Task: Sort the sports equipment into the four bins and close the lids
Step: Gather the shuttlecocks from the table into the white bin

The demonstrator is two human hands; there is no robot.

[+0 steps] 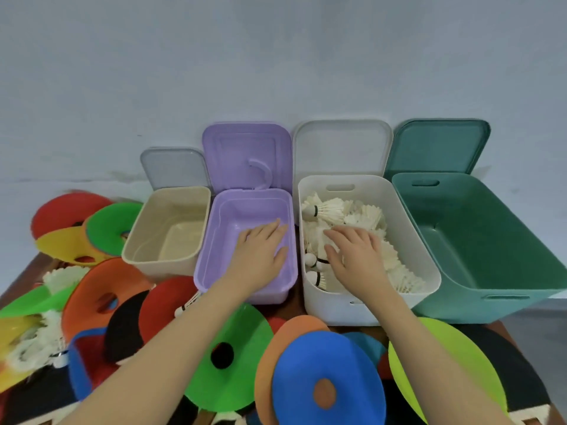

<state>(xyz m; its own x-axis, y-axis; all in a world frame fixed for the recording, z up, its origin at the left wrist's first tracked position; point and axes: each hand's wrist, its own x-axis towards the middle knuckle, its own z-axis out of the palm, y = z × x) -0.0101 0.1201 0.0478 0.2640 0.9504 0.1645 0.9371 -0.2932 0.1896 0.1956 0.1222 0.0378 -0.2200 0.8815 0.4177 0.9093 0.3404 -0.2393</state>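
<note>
Four bins stand in a row with lids up: a beige bin (135,256), a purple bin (211,240), a white bin (429,265) and a green bin (491,289). The white bin holds several white shuttlecocks (328,210). My left hand (260,250) lies flat with straight fingers inside the purple bin, which holds nothing else. My right hand (356,256) rests with spread fingers on the shuttlecocks in the white bin. The beige and green bins look bare inside.
Coloured disc cones cover the table in front: a green cone (242,357), a blue cone (328,378), an orange cone (104,289), a lime cone (454,363). More shuttlecocks (33,342) lie at the left among red, yellow and green cones. A wall stands behind the bins.
</note>
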